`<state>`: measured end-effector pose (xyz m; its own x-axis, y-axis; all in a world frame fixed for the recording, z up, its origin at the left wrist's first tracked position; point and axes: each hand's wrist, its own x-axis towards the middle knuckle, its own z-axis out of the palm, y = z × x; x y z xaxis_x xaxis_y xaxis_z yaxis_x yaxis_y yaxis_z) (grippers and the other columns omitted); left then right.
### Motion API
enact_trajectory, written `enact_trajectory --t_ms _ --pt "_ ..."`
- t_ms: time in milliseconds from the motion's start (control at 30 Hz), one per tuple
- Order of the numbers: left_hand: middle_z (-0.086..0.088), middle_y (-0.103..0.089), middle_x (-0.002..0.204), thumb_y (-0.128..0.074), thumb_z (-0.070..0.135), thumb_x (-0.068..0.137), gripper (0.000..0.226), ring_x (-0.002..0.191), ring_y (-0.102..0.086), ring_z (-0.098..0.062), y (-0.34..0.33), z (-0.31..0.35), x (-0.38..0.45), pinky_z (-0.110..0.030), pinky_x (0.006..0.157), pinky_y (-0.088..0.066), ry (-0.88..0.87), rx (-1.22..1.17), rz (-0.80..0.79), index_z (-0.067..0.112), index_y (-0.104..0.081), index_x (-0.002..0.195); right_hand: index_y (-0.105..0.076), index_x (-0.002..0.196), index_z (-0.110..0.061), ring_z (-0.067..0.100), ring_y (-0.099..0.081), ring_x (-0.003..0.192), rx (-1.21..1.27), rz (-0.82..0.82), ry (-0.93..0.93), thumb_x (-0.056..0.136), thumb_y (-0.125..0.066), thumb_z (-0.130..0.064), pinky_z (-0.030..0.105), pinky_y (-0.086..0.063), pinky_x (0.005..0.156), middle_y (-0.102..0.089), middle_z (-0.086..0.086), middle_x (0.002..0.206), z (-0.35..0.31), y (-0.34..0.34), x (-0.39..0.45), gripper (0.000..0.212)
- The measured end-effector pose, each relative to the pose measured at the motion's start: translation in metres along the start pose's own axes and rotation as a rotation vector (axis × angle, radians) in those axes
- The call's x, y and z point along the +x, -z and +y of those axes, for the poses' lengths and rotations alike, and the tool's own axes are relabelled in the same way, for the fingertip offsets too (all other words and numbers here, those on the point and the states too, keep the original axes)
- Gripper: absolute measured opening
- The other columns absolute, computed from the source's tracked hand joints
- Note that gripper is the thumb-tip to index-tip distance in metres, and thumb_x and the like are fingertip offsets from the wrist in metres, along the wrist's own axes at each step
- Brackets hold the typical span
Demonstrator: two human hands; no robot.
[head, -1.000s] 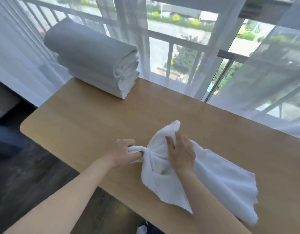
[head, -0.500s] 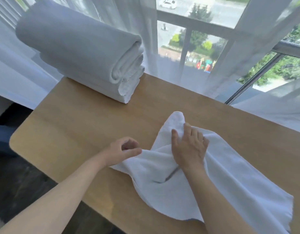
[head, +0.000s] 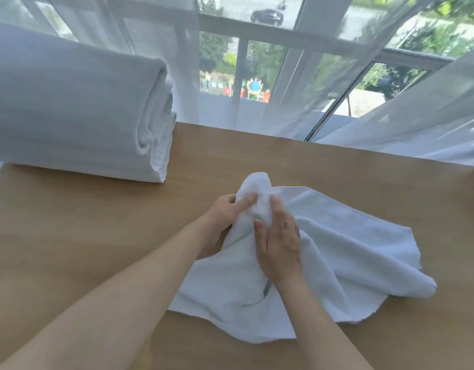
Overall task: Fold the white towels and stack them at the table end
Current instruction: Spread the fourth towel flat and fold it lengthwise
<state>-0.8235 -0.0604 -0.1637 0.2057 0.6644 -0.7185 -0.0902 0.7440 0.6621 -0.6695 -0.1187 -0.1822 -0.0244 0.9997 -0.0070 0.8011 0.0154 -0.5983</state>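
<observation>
A light wooden table (head: 102, 236) is set against a railed window hung with sheer white curtains (head: 161, 49); trees, a road with a dark car and bright playground shapes are seen through the glass. At the table's left end a stack of folded towels (head: 78, 113) is laid, its rounded folds turned toward the middle of the table and its long axis running toward the left edge of the view.

Near the middle of the table a loose white towel (head: 350, 252) is spread in rumpled folds. One gathered part of it is raised into a rounded peak on the far side, and this peak is held between the two hands. The left hand (head: 225, 209) is curled round the peak's left side, with the thumb pressed across the cloth. The right hand (head: 280, 244) is laid on the peak's right side, its thumb pressed into the fabric; its fingers are largely hidden by cloth, so how far they are curled cannot be told.

From the grip the rest of the towel is fanned out toward the near edge and to the right, where a ragged hem is seen. No label, brand or writing can be read on either towel.
</observation>
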Motion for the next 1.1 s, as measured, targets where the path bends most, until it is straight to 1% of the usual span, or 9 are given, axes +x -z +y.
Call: enact_trajectory --t_ms 133,267,367,500,667,767,933,1033,1100 --pt "-0.018 -0.068 0.128 -0.068 0.056 0.087 0.066 0.12 -0.065 -0.032 0.011 0.008 -0.003 -0.044 0.101 -0.053 0.02 -0.174 -0.188 0.004 -0.067 0.127 -0.012 0.158 -0.033 0.013 -0.012 0.152 0.035 -0.062 -0.182 0.092 -0.013 -0.077 0.038 -0.01 0.124 -0.019 -0.014 0.164 0.015 0.002 -0.018 0.08" --pt "-0.016 -0.069 0.126 -0.075 0.046 0.084 0.053 0.115 -0.068 -0.031 0.03 0.018 -0.005 -0.04 0.082 -0.06 0.03 -0.15 -0.234 0.008 -0.071 0.121 -0.017 0.16 -0.03 0.0 0.006 0.152 -0.155 -0.124 -0.061 0.095 -0.008 -0.073 0.038 0.006 0.124 -0.015 -0.013 0.166 0.042 -0.002 -0.025 0.078" --pt "-0.014 -0.073 0.119 -0.082 0.038 0.08 0.05 0.103 -0.073 -0.029 0.043 0.025 -0.001 -0.038 0.072 -0.061 -0.017 -0.035 -0.056 0.011 -0.068 0.119 -0.02 0.159 -0.028 0.007 0.003 0.154 -0.288 -0.123 -0.023 0.098 -0.007 -0.07 0.042 0.005 0.125 -0.008 -0.01 0.167 0.065 0.003 -0.027 0.075" --pt "0.004 -0.059 0.095 -0.084 0.035 0.08 0.035 0.085 -0.059 -0.017 0.069 0.022 0.017 -0.027 0.066 -0.048 -0.274 0.376 0.451 0.022 -0.055 0.095 -0.032 0.156 -0.022 0.017 -0.015 0.153 -0.372 -0.062 -0.019 0.099 -0.02 -0.062 0.048 -0.003 0.124 -0.024 0.0 0.165 0.102 0.028 -0.021 0.071" --pt "0.011 -0.056 0.124 -0.088 0.041 0.075 0.052 0.115 -0.056 -0.01 0.075 -0.001 0.025 -0.03 0.092 -0.05 -0.392 0.384 0.409 0.039 -0.053 0.113 -0.038 0.153 -0.013 0.024 -0.019 0.153 -0.335 0.027 -0.178 0.094 -0.021 -0.065 0.05 0.0 0.124 -0.031 0.007 0.162 0.106 0.052 -0.001 0.08" --pt "0.016 -0.059 0.12 -0.088 0.032 0.077 0.053 0.113 -0.061 -0.008 0.073 -0.011 0.027 -0.031 0.092 -0.053 -0.452 0.324 0.448 0.039 -0.053 0.116 -0.041 0.152 -0.015 0.034 -0.024 0.151 -0.314 0.023 0.001 0.096 -0.034 -0.057 0.055 -0.01 0.122 -0.033 0.011 0.161 0.055 0.025 -0.005 0.07" --pt "0.016 -0.059 0.114 -0.079 0.018 0.084 0.04 0.114 -0.059 -0.015 0.077 -0.006 0.038 -0.037 0.098 -0.051 -0.484 0.504 0.509 0.032 -0.055 0.113 -0.008 0.16 -0.033 0.03 0.018 0.153 -0.39 -0.172 -0.012 0.099 -0.024 -0.061 0.057 0.003 0.121 0.009 0.001 0.168 0.022 -0.025 -0.029 0.07" --pt "0.011 -0.056 0.126 -0.077 0.02 0.086 0.044 0.123 -0.055 -0.02 0.077 0.001 0.043 -0.031 0.098 -0.045 -0.547 0.626 0.624 0.024 -0.054 0.124 -0.006 0.161 -0.03 0.03 0.009 0.154 -0.381 -0.118 -0.032 0.1 -0.031 -0.058 0.058 0.003 0.121 0.006 0.004 0.169 0.023 -0.031 -0.046 0.071" --pt "-0.003 -0.047 0.147 -0.077 0.024 0.088 0.054 0.141 -0.04 -0.028 0.071 -0.004 0.039 -0.036 0.113 -0.031 -0.563 0.81 0.637 0.017 -0.052 0.135 -0.003 0.161 -0.03 0.03 0.007 0.155 -0.426 -0.127 -0.053 0.101 -0.03 -0.059 0.06 0.0 0.12 0.007 0.005 0.169 0.023 -0.036 -0.063 0.072"
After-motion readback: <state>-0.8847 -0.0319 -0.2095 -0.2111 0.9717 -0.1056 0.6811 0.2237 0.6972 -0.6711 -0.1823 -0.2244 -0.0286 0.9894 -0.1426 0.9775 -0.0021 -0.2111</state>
